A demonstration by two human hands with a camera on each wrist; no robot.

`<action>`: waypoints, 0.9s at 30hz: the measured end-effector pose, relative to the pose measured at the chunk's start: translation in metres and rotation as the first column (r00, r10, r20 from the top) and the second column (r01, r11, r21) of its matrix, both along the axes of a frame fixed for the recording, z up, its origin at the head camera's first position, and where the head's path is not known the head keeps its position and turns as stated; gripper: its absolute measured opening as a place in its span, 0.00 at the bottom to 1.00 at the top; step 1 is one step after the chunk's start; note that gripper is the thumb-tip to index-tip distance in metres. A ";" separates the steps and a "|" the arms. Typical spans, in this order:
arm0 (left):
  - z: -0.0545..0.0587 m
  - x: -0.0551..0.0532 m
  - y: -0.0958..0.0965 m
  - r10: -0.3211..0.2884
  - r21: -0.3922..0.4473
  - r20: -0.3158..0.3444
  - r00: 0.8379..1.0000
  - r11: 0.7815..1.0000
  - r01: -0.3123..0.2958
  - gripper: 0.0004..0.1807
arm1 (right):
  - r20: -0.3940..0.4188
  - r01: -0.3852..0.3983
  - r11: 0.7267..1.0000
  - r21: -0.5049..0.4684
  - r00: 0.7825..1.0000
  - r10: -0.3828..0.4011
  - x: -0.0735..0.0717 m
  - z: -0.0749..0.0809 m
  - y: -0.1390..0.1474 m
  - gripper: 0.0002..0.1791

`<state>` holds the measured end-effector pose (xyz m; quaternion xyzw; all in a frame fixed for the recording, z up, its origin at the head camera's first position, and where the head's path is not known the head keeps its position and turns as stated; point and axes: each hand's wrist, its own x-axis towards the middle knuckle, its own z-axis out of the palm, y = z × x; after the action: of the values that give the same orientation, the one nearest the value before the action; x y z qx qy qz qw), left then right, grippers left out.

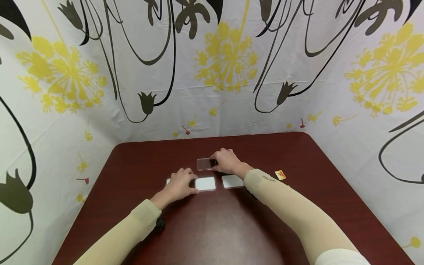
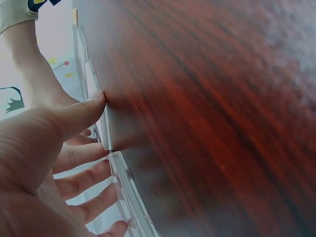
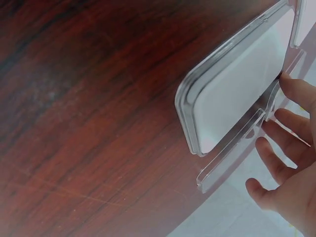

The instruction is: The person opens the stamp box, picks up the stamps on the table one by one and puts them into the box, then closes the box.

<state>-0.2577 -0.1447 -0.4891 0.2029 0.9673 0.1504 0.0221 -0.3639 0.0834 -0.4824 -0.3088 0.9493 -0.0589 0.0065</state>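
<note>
Three flat clear cases lie in a row. The middle case and right case show white tops; most of the left case is under my left hand. That hand's thumb touches the middle case's near edge. Its fingers are spread over the left case and the gap between the two. Behind the row, a transparent plastic piece like a lid lies flat. My right hand pinches its right end with thumb and fingers. In the right wrist view these fingertips are at its edge.
A small orange-and-white packet or card lies right of my right wrist. The dark red wooden table has rounded far corners and meets a white patterned cloth at the back. My right forearm crosses over the table's right half.
</note>
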 end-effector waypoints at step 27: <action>0.012 -0.003 -0.012 0.028 0.057 -0.010 1.000 0.998 -0.028 0.43 | -0.052 -0.042 0.999 -0.001 0.998 0.042 0.007 0.011 0.003 0.28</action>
<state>-0.2607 -0.1564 -0.4773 0.1906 0.9655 0.1770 0.0092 -0.3568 0.0863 -0.4712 -0.3301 0.9424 -0.0517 -0.0173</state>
